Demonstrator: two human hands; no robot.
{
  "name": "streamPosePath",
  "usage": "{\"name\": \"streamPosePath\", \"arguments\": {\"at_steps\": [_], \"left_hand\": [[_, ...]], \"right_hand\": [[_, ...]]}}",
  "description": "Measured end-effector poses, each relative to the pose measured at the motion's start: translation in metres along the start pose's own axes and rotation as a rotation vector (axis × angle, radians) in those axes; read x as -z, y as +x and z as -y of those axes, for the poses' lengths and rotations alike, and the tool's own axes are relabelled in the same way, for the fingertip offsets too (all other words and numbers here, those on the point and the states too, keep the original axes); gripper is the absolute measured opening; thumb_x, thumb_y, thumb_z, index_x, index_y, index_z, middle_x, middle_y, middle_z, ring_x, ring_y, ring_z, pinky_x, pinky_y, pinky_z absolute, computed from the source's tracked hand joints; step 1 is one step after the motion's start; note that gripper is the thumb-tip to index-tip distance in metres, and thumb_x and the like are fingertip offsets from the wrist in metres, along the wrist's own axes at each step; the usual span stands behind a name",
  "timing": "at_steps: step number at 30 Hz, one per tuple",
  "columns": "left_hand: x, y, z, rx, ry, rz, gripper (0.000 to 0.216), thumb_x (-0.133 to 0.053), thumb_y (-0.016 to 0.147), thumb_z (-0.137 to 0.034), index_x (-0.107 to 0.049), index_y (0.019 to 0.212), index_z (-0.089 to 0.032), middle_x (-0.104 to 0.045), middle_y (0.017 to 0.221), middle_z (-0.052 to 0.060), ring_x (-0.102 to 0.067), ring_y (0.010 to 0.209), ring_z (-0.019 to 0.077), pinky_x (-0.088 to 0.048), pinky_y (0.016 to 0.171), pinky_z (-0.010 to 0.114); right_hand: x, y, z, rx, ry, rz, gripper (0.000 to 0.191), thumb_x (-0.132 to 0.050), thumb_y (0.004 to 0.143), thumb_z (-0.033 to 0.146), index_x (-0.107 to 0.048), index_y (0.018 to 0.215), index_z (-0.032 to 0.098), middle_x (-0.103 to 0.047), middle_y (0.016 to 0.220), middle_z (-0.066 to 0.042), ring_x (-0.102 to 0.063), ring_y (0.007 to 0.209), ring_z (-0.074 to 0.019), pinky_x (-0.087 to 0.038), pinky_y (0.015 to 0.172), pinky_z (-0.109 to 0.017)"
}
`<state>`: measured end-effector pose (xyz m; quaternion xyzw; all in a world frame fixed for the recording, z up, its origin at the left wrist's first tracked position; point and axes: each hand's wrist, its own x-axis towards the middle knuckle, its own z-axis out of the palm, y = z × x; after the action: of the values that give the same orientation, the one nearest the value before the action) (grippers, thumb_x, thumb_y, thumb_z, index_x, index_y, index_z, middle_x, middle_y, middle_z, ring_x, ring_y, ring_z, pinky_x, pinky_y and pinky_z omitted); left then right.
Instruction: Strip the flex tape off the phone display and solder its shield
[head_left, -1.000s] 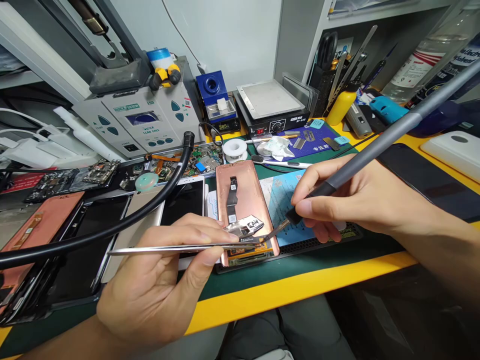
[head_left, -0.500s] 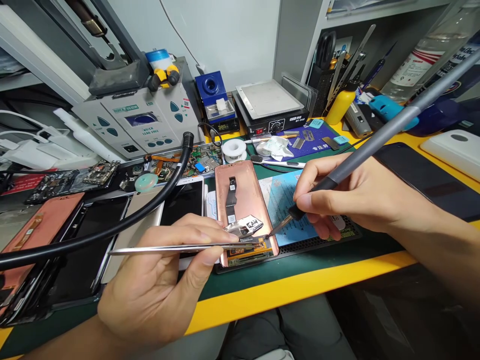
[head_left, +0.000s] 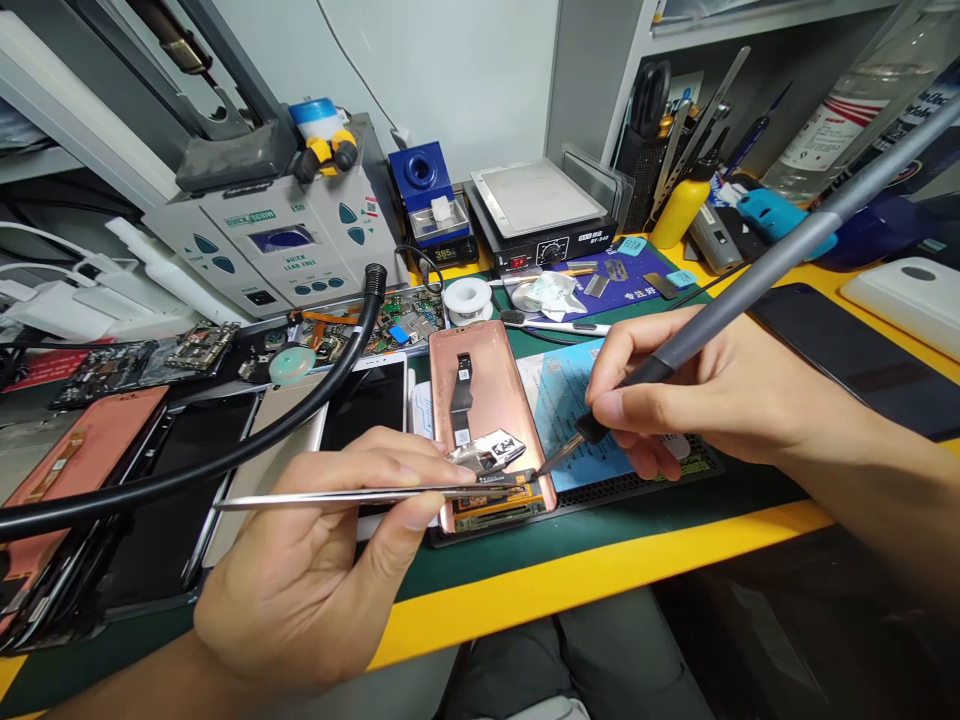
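A copper-backed phone screen (head_left: 487,400) lies face down on a blue mat (head_left: 570,400) in the middle of the bench, with a black flex cable and a peeled silver foil flap (head_left: 491,450) on it. My left hand (head_left: 322,570) pinches long steel tweezers (head_left: 360,494) whose tips reach the screen's lower end. My right hand (head_left: 705,395) grips a grey soldering iron (head_left: 757,285) like a pen. Its tip (head_left: 551,462) touches the lower right corner of the screen, right beside the tweezer tips.
A black hose (head_left: 225,450) crosses the left side over several phone screens (head_left: 150,480). Behind stand a grey rework station (head_left: 277,245), a blue tip cleaner (head_left: 427,190), a hot plate (head_left: 540,205), a solder spool (head_left: 469,297) and a tool holder (head_left: 667,130). The yellow bench edge (head_left: 600,580) runs in front.
The soldering iron's tip has shifted slightly left, closing on the tweezer tips at the screen's lower corner. The left hand and tweezers stay almost still.
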<state>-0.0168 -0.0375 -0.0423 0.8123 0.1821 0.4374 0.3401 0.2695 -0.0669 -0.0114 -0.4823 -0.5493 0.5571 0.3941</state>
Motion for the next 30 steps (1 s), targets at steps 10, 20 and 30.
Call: {"name": "streamPosePath", "arguments": {"at_steps": [10,20,30], "left_hand": [[0.0011,0.0006,-0.0006,0.014,0.010,0.000,0.043,-0.059,0.084,0.009,-0.060,0.113,-0.022,-0.080,0.100,0.001,-0.078,0.094,0.0195,-0.067,0.093,0.038],[0.0015,0.0026,-0.0023,0.016,0.027,0.001,0.041,-0.058,0.085,0.008,-0.061,0.112,-0.023,-0.081,0.098,0.001,-0.079,0.093,0.0187,-0.067,0.093,0.036],[0.0027,0.0046,-0.0040,0.011,0.018,0.013,0.044,-0.058,0.082,0.011,-0.062,0.110,-0.023,-0.080,0.098,0.000,-0.078,0.093,0.0162,-0.066,0.095,0.032]], "right_hand": [[-0.0025,-0.0006,0.0044,-0.026,0.004,-0.016,0.014,-0.076,0.079,0.010,-0.071,0.071,0.021,-0.067,0.051,0.005,-0.065,0.042,-0.0105,-0.049,0.037,-0.013],[-0.0090,-0.0029,0.0063,-0.057,-0.037,-0.031,0.013,-0.084,0.075,0.017,-0.072,0.073,0.020,-0.067,0.052,0.003,-0.061,0.042,-0.0098,-0.048,0.036,-0.013],[-0.0095,-0.0027,0.0072,-0.058,-0.063,-0.022,0.012,-0.084,0.075,0.018,-0.072,0.073,0.019,-0.067,0.051,0.002,-0.060,0.042,-0.0099,-0.048,0.036,-0.013]]}}
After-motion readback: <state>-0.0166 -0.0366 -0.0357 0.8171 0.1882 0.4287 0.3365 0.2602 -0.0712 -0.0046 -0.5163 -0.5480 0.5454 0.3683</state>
